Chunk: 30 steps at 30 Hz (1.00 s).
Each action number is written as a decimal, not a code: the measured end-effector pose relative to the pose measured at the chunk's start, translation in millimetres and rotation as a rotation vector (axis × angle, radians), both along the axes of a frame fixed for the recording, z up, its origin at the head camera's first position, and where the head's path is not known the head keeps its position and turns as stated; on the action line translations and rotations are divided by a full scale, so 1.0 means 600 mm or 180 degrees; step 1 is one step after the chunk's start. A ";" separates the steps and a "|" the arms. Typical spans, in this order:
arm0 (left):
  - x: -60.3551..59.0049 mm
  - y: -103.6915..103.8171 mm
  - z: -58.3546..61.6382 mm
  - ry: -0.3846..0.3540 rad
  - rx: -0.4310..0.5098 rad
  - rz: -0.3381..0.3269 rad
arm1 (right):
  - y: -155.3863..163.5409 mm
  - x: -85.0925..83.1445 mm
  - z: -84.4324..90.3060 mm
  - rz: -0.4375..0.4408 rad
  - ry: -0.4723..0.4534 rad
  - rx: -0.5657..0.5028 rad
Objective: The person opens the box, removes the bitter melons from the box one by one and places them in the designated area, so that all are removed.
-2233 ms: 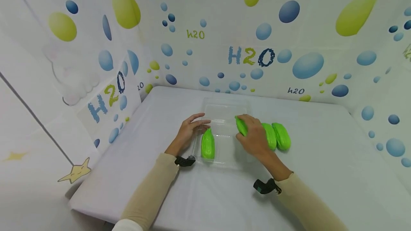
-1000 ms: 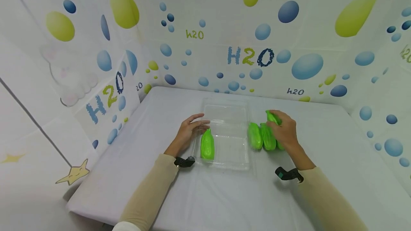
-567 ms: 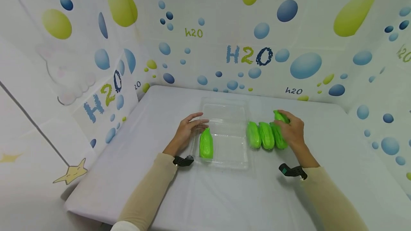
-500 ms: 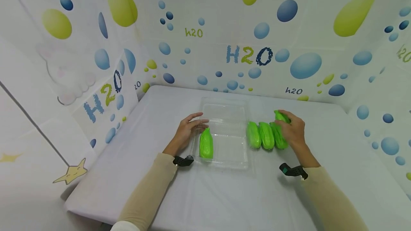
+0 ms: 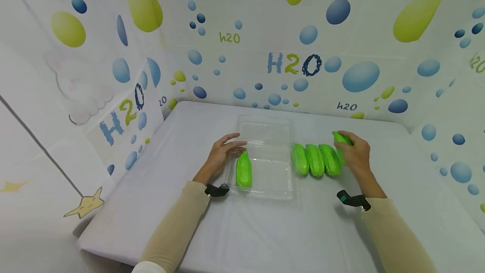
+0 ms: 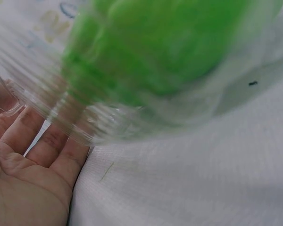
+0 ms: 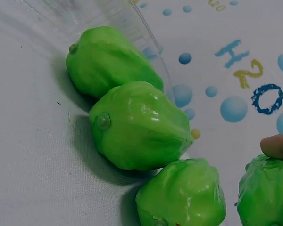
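In the head view my left hand (image 5: 221,157) rests at the left side of a clear plastic container (image 5: 273,176), fingers extended and touching its wall. One smooth, ridged green gourd (image 5: 244,172) lies inside, along the left. Right of the container stand three similar gourds in a row, the nearest gourd (image 5: 300,160) by its edge, then a middle gourd (image 5: 315,160) and an outer gourd (image 5: 330,160). My right hand (image 5: 356,153) grips another green gourd (image 5: 342,139) just right of that row. The right wrist view catches a fingertip (image 7: 278,146) on the held gourd (image 7: 264,193).
A white cloth covers the table (image 5: 265,231). The container's transparent lid half (image 5: 265,132) lies folded back behind it. Patterned curtains (image 5: 242,54) with blue and green spots rise behind and at both sides. Each wrist carries a black camera (image 5: 354,199).
My right hand has moved right from beside the container to the row's outer end, gripping a gourd there; whether it is the same gourd I cannot tell. My left hand has stayed put.
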<state>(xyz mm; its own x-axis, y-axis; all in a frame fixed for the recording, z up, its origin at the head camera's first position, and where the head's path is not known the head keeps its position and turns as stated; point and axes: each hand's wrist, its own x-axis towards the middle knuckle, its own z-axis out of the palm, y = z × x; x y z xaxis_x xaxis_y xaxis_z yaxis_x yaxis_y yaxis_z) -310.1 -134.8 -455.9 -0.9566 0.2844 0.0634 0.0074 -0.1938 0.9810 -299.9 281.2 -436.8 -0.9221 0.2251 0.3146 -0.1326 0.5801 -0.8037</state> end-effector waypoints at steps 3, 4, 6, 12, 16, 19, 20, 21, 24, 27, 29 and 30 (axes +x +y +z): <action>0.001 0.002 -0.002 -0.0008 0.0014 -0.0007 | 0.008 0.004 -0.006 -0.0049 -0.0070 -0.0012; 0.001 0.003 -0.003 -0.0019 0.0027 -0.0009 | 0.010 0.005 -0.008 -0.0065 -0.0089 -0.0025; 0.001 0.004 -0.003 -0.0033 0.0044 -0.0011 | 0.013 0.006 -0.013 -0.0083 -0.0110 -0.0063; 0.003 0.001 -0.002 -0.0021 0.0051 0.0007 | 0.016 0.007 -0.015 -0.0070 -0.0136 -0.0252; 0.004 -0.001 0.001 -0.0013 0.0036 0.0022 | 0.016 0.006 -0.015 -0.0055 -0.0214 -0.0348; 0.004 -0.003 0.002 -0.0032 0.0029 0.0006 | 0.020 0.008 -0.017 -0.0047 -0.0309 -0.0394; 0.003 -0.002 0.001 -0.0027 0.0024 0.0004 | 0.023 0.008 -0.019 -0.0040 -0.0340 -0.0397; 0.002 -0.002 0.001 -0.0022 0.0021 0.0003 | 0.024 0.008 -0.021 -0.0027 -0.0367 -0.0405; 0.000 -0.002 0.001 -0.0008 0.0023 0.0004 | 0.029 0.007 -0.026 0.0015 -0.0390 -0.0430; -0.002 -0.002 0.000 -0.0004 0.0017 0.0020 | 0.033 0.006 -0.033 0.0095 -0.0401 -0.0485; -0.002 -0.001 -0.001 -0.0014 0.0027 0.0033 | 0.034 0.006 -0.038 0.0148 -0.0409 -0.0515; -0.001 -0.001 -0.001 -0.0029 0.0043 0.0035 | 0.035 0.006 -0.041 0.0160 -0.0418 -0.0520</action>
